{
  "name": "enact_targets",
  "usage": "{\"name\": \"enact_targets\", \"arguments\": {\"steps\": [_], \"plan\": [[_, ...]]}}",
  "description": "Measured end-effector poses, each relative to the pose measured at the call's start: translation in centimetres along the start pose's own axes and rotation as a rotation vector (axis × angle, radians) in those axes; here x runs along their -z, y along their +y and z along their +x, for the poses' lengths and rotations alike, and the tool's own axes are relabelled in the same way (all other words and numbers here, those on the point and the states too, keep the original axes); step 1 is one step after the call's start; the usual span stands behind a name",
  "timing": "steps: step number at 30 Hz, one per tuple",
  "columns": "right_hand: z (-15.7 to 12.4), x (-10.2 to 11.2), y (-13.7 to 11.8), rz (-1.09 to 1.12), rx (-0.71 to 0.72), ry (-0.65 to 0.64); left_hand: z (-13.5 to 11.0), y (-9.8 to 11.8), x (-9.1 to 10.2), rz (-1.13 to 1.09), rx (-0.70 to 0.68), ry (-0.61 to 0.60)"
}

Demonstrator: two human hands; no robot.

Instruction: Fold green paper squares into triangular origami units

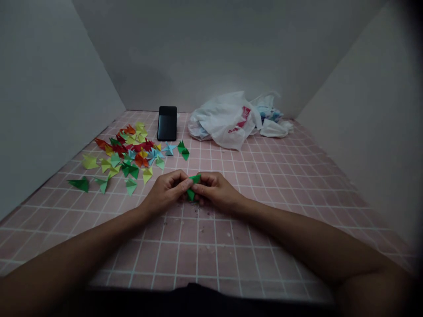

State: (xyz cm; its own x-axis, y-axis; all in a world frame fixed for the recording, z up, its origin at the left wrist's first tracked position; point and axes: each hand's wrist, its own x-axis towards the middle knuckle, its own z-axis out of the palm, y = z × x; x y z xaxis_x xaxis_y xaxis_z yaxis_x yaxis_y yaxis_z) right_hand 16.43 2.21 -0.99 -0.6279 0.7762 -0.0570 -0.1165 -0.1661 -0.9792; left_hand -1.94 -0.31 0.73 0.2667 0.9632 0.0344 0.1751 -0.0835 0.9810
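Observation:
A small piece of folded green paper is pinched between my two hands above the middle of the table. My left hand grips its left side with the thumb on top. From the other side, my right hand holds it between thumb and fingers. Parts of the paper are hidden behind the fingertips. Beyond my left hand lies a loose pile of folded paper pieces in red, orange, yellow, green and light blue. One dark green folded piece sits apart, to the right of the pile.
A black phone lies behind the pile. At the back wall rests a crumpled white plastic bag with red print, beside another bag with blue on it. The pink gridded tabletop is bounded by pale walls on three sides.

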Motion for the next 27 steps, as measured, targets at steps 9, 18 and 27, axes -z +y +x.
{"name": "enact_targets", "arguments": {"steps": [9,18,27], "plan": [[-0.53,-0.30,-0.79,-0.044,-0.071,-0.093,-0.23,-0.27,-0.26,0.190,-0.068,0.056],[-0.59,-0.17,-0.34,-0.042,-0.062,-0.149,-0.18,0.37,-0.48,0.164,-0.053,0.075],[-0.42,0.42,-0.70,-0.083,0.102,0.073,0.15,-0.40,-0.72,-0.152,0.147,-0.123]]}}
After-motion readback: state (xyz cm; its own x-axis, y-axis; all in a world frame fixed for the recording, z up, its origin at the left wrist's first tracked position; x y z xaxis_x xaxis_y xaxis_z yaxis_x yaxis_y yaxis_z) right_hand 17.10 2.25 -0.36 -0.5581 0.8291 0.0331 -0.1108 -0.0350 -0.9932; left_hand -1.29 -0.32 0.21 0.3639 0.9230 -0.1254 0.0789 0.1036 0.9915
